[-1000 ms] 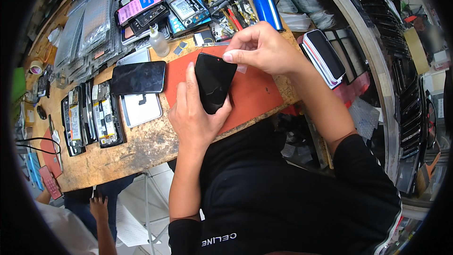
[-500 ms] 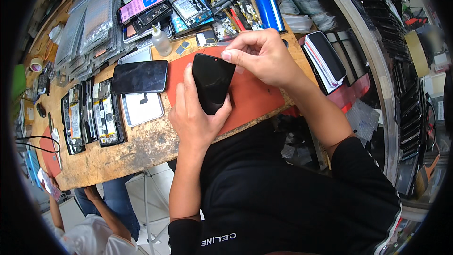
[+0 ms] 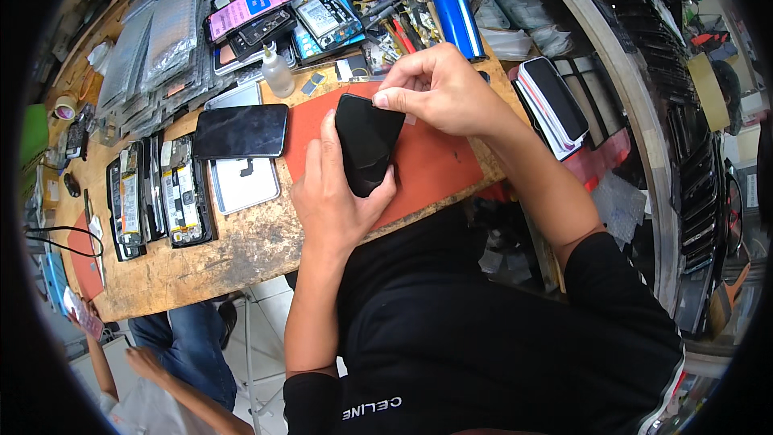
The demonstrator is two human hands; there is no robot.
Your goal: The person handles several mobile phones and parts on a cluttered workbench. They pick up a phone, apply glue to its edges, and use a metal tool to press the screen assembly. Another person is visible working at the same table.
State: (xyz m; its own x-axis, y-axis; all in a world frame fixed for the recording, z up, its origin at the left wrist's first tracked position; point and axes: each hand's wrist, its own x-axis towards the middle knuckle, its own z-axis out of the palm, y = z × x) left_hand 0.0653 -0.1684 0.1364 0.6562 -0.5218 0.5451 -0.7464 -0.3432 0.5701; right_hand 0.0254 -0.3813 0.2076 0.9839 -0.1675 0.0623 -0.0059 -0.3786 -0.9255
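Note:
My left hand [image 3: 326,193] is closed round the sides of a black smartphone [image 3: 366,145], its dark glossy screen facing up. The fingers lie along the left edge and the thumb presses the lower right. At the phone's top edge, my right hand [image 3: 439,95] is closed in a pinch, thumb tip against the corner of the screen. Whatever sits between those fingertips is too small to make out. Beneath the phone spreads an orange-red mat [image 3: 439,157] on the wooden bench [image 3: 233,262].
Left of the mat lie a dark screen panel [image 3: 240,130] and opened phones [image 3: 183,193]. Behind stand a clear dropper bottle [image 3: 278,74], hand tools [image 3: 398,36] and a blue roll [image 3: 459,20]. Stacked phones [image 3: 551,105] sit at right. A co-worker's hand [image 3: 145,362] shows lower left.
The phone and my left hand have shifted slightly right. My right hand stays pinched at the top edge, its thumb a little further left. The co-worker's arm at lower left has moved.

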